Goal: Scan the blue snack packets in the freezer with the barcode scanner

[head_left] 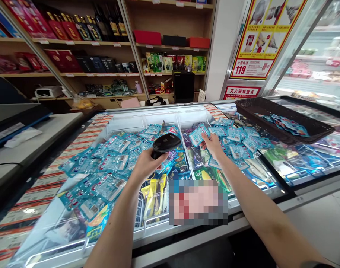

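My left hand (149,163) is closed around the handle of a black barcode scanner (167,143), its head pointing to the right. In my right hand (213,145) I pinch a small blue packet (198,134) by its right edge. Under and beyond the left hand, many similar blue packets (112,162) lie spread over the glass lid of a freezer (125,115). More blue packets (239,149) lie scattered to the right of my right hand. Small print on the packets cannot be read.
A dark woven basket (312,136) holding several blue packets stands at the right on the freezer. Frozen goods in yellow wrappers (154,195) show through the glass. Shelves (98,42) with bottles and boxes stand behind. A counter (60,124) with a device is at left.
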### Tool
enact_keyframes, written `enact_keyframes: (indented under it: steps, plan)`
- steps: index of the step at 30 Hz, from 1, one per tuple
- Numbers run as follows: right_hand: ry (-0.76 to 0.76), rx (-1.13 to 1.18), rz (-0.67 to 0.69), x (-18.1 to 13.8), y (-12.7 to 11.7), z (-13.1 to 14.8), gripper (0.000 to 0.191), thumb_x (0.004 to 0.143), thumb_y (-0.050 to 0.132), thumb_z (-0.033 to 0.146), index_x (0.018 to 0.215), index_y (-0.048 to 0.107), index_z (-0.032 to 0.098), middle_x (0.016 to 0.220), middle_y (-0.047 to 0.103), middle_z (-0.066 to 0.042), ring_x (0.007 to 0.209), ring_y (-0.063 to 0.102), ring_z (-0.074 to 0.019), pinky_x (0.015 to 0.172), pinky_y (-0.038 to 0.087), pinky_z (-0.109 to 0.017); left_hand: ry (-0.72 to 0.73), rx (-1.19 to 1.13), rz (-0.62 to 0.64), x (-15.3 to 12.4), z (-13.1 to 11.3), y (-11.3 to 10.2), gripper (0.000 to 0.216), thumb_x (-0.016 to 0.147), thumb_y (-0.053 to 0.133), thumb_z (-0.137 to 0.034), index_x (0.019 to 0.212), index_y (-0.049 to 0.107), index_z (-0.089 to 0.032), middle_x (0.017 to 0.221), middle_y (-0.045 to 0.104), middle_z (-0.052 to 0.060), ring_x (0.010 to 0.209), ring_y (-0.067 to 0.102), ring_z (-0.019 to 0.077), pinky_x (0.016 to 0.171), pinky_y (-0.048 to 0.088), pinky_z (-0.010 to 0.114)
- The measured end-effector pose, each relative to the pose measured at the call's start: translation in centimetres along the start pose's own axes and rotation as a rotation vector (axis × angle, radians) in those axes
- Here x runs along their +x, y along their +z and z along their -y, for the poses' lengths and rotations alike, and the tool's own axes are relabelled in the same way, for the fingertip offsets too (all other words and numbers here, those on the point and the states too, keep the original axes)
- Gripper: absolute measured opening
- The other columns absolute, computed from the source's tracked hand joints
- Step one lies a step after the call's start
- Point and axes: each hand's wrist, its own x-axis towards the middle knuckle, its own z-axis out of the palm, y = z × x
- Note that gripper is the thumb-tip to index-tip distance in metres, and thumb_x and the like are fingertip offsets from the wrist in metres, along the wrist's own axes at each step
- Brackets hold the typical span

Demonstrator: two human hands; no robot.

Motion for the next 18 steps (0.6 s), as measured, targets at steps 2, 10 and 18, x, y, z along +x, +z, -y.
enact_keyframes:
  steps: [2, 10, 18]
  plan:
    - [-0.037, 0.055, 0.041, -0.18, -0.15, 0.33, 0.042, 0.077, 0.049, 0.06, 0.087, 0.055, 0.02, 0.059, 0.064, -0.003, 0.041, 0.055, -0.0161, 0.043, 0.043, -0.028, 0.013, 0.002, 0.037, -0.04, -0.12, 0.03, 0.034, 0.072, 0.059, -0.05, 0.068, 0.058, -0.015, 0.048, 0.058, 0.0, 0.043, 0.053, 0.0135, 0.044, 0.036, 0.023]
    - [-0.064, 0.098, 0.07, -0.26, -0.16, 0.42, 0.039, 0.076, 0.055, 0.057, 0.085, 0.055, 0.02, 0.056, 0.063, -0.001, 0.045, 0.059, -0.0159, 0.041, 0.044, -0.024, 0.046, 0.024, 0.16, -0.28, -0.74, 0.41, 0.034, 0.072, 0.059, -0.048, 0.071, 0.057, -0.015, 0.049, 0.058, 0.001, 0.045, 0.056, 0.0153, 0.045, 0.038, 0.023]
    - [-0.03, 0.152, 0.102, -0.02, -0.17, -0.03, 0.038, 0.075, 0.056, 0.055, 0.085, 0.054, 0.019, 0.055, 0.064, 0.0, 0.04, 0.056, -0.0131, 0.042, 0.044, -0.023, 0.05, 0.004, 0.194, -0.41, -0.79, 0.72, 0.033, 0.073, 0.06, -0.047, 0.078, 0.06, -0.014, 0.054, 0.061, 0.002, 0.046, 0.058, 0.0156, 0.045, 0.04, 0.023]
